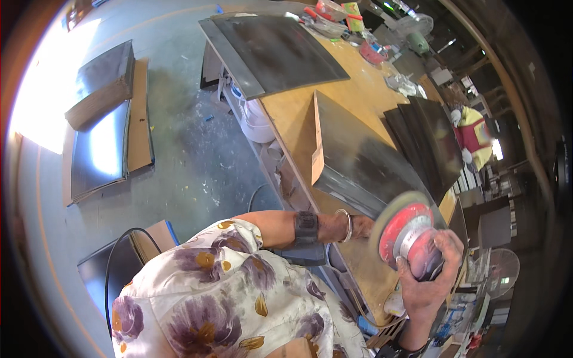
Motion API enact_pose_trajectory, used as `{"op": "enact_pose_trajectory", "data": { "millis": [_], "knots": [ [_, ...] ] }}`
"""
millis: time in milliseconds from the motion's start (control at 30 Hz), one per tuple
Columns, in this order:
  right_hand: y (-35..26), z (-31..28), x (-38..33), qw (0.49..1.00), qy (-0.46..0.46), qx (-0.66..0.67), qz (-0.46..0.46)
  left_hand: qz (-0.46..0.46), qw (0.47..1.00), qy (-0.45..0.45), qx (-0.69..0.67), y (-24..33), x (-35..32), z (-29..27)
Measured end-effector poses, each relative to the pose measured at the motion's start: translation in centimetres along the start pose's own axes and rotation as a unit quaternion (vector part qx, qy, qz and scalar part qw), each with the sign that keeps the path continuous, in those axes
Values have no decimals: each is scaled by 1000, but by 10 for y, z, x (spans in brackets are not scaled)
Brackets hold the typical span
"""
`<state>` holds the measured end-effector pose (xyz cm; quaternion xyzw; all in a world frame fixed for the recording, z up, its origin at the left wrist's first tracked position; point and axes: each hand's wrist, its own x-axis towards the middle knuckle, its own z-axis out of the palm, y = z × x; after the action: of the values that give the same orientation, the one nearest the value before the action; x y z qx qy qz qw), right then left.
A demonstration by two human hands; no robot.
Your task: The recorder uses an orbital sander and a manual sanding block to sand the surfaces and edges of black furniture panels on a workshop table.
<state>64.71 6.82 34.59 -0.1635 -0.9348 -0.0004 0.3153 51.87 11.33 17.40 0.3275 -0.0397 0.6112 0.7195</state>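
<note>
Gripped in the right hand [431, 280]: a round red-bodied disc sander with a grey pad [406, 230], pad tilted toward eleven o'clock. Lay just beyond, at eleven o'clock from that hand, a dark folded sheet-metal panel [358, 158] on the wooden worktop [298, 113], long axis running from ten toward four o'clock. Rested against the panel's near corner, the left hand [362, 225], nearer of the two; fingers hidden behind the pad, so open or closed could not be told.
</note>
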Motion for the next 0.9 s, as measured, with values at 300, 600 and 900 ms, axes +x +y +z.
{"op": "enact_pose_trajectory", "data": {
  "millis": [300,600,900],
  "knots": [
    [-58,22,43,969,-183,146,-72,170,982,74,-20,6,-77,25],
    [20,-16,-4,963,-193,69,174,25,998,54,-17,-12,-58,-9],
    [85,-3,-150,896,66,18,438,67,955,289,-26,-21,-143,-54]
  ]
}}
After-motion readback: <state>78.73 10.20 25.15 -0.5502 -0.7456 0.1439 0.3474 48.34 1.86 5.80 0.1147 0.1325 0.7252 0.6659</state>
